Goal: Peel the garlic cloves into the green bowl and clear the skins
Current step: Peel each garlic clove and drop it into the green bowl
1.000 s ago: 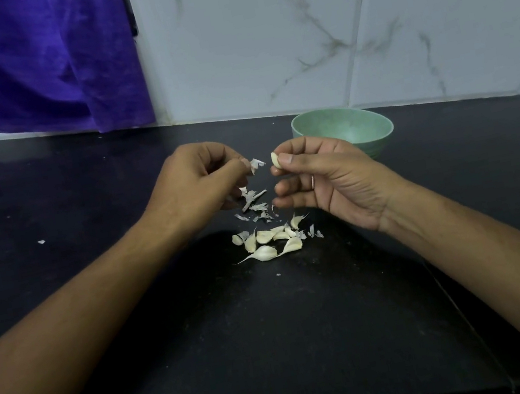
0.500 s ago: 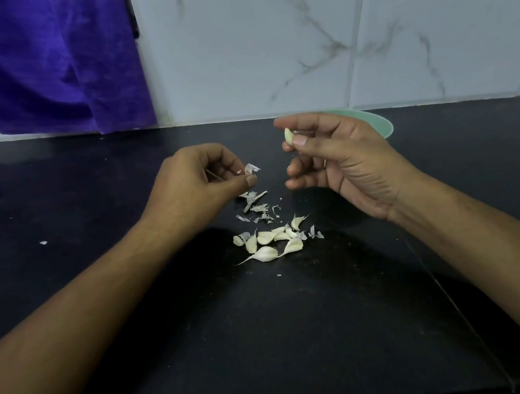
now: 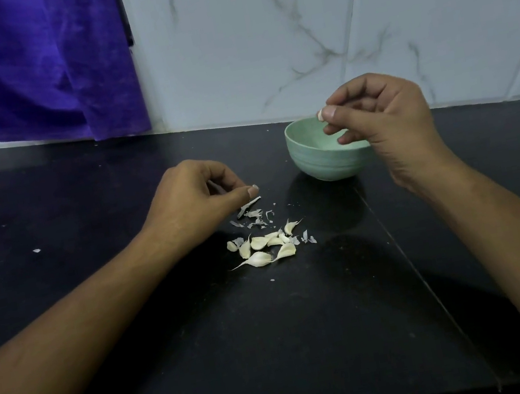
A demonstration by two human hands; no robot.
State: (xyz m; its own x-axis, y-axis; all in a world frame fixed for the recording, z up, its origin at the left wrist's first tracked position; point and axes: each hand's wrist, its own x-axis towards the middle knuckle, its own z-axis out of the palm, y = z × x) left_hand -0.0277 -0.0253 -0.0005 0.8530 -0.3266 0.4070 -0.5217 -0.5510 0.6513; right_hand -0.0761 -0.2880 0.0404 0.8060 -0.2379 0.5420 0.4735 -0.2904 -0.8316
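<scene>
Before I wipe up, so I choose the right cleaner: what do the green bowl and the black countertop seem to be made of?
Green bowl: matte pale green, faint horizontal streaks on its outer wall; likely plastic or fibre composite, though matte ceramic is possible. Black countertop: dark speckled slabs meeting at a thin seam, low sheen; probably stone such as granite.

Legible text: none.
No lettering, label, brand, number or sign is readable on the green bowl, wall tiles, purple cloth or black counter.
</scene>
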